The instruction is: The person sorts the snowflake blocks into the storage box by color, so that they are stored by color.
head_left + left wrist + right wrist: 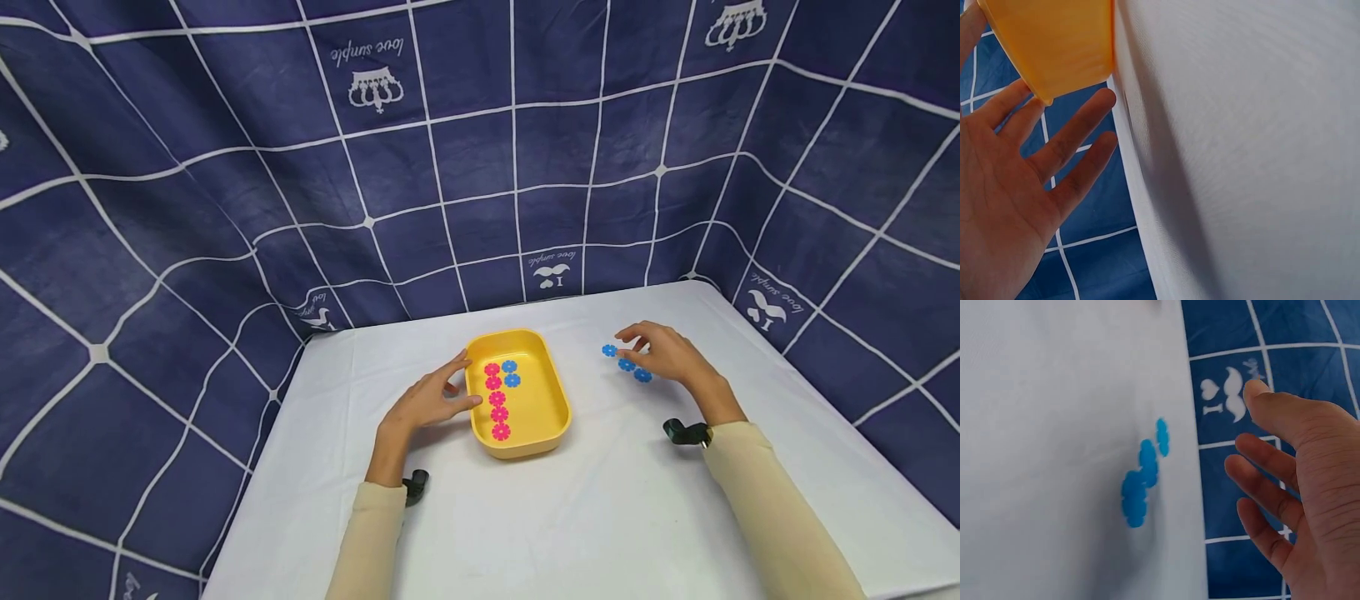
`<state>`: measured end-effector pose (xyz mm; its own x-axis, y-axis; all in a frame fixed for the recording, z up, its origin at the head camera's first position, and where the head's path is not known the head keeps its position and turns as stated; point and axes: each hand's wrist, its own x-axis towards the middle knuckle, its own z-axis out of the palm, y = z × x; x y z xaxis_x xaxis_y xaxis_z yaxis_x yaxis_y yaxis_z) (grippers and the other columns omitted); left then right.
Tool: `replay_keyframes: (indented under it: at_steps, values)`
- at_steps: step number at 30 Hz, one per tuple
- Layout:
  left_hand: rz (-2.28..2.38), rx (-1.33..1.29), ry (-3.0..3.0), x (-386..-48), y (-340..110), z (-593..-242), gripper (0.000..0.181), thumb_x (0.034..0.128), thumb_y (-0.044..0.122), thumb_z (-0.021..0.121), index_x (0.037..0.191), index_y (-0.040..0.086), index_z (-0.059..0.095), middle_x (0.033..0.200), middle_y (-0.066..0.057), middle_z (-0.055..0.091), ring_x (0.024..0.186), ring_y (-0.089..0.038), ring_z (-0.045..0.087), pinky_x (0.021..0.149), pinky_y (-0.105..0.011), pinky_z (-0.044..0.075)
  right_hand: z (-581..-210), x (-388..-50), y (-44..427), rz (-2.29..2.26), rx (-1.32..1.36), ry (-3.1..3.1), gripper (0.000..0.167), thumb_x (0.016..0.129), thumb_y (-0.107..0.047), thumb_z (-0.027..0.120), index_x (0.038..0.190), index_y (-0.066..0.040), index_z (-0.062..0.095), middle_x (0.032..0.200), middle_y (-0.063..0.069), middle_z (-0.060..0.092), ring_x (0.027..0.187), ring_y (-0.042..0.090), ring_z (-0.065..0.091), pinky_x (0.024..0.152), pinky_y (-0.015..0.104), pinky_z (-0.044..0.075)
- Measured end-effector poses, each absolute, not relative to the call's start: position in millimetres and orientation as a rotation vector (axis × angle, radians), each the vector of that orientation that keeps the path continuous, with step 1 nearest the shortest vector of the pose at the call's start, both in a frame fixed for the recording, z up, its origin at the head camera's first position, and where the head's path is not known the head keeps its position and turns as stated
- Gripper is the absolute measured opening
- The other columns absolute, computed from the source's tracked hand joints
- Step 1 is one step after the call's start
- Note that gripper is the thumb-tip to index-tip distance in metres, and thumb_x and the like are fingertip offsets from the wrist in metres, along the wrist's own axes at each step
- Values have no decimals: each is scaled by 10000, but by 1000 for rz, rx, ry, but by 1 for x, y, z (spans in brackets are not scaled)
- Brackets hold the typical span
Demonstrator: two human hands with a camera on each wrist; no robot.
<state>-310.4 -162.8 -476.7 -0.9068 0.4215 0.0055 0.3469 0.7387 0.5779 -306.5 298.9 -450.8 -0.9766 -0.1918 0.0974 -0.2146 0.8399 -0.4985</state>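
A yellow tray [558, 408] stands on the table. Inside it, several pink flower-shaped discs [497, 399] form a column along the left side, with two blue flower-shaped discs [511, 373] beside the upper end. My left hand [429, 400] is at the tray's left rim, thumb over the edge and fingers extended; in the left wrist view its fingers spread near the yellow wall [1066, 47]. Three more blue flower-shaped discs [1134, 499] lie in a slanting row right of the tray. Just above them hovers my right hand [663, 352], fingers loosely bent, holding nothing.
A white cloth [480, 533] covers the table. Dark blue curtains [480, 167] with white grid lines hang close behind and at both sides. A small black device [686, 432] is strapped to the right wrist, another [416, 487] to the left.
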Motion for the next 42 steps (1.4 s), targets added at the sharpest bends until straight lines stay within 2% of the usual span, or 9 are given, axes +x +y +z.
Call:
replay_keyframes:
  at_steps: [12, 21, 30, 36, 42]
  values:
    - [900, 627, 2805, -310, -164, -477, 842, 932, 608, 759, 1643, 261, 470, 1749, 193, 287, 1178, -184, 691, 1009, -501, 559, -469, -325, 308, 835, 252, -3069, 473, 1022, -341, 750, 1379, -35, 694, 1326, 210, 694, 1126, 369, 658, 931, 593, 555]
    - [901, 607, 2813, -311, -165, -477, 847, 921, 608, 771, 1640, 274, 475, 1743, 213, 289, 1162, -174, 692, 996, -488, 561, -484, -320, 317, 813, 196, -3086, 424, 988, -307, 800, 1319, -49, 735, 1244, 208, 725, 1115, 374, 667, 974, 639, 519]
    - [918, 603, 2796, -313, -164, -478, 845, 925, 582, 780, 1651, 294, 456, 1730, 227, 312, 1185, -187, 677, 1019, -498, 552, -492, -317, 319, 787, 152, -3090, 386, 964, -288, 828, 1264, -52, 770, 1149, 167, 673, 1046, 335, 615, 909, 568, 520]
    - [913, 627, 2793, -312, -165, -477, 875, 921, 637, 756, 1654, 268, 454, 1739, 212, 302, 1177, -173, 686, 1012, -490, 553, -496, -318, 319, 795, 141, -3080, 379, 959, -295, 830, 1251, -59, 780, 1163, 170, 654, 1051, 343, 608, 908, 572, 518]
    - [909, 645, 2787, -312, -165, -479, 868, 925, 634, 752, 1651, 261, 458, 1744, 222, 277, 1161, -174, 688, 1012, -477, 549, -498, -317, 318, 785, 148, -3068, 374, 967, -317, 816, 1231, -54, 781, 1112, 156, 636, 1010, 332, 572, 838, 523, 497]
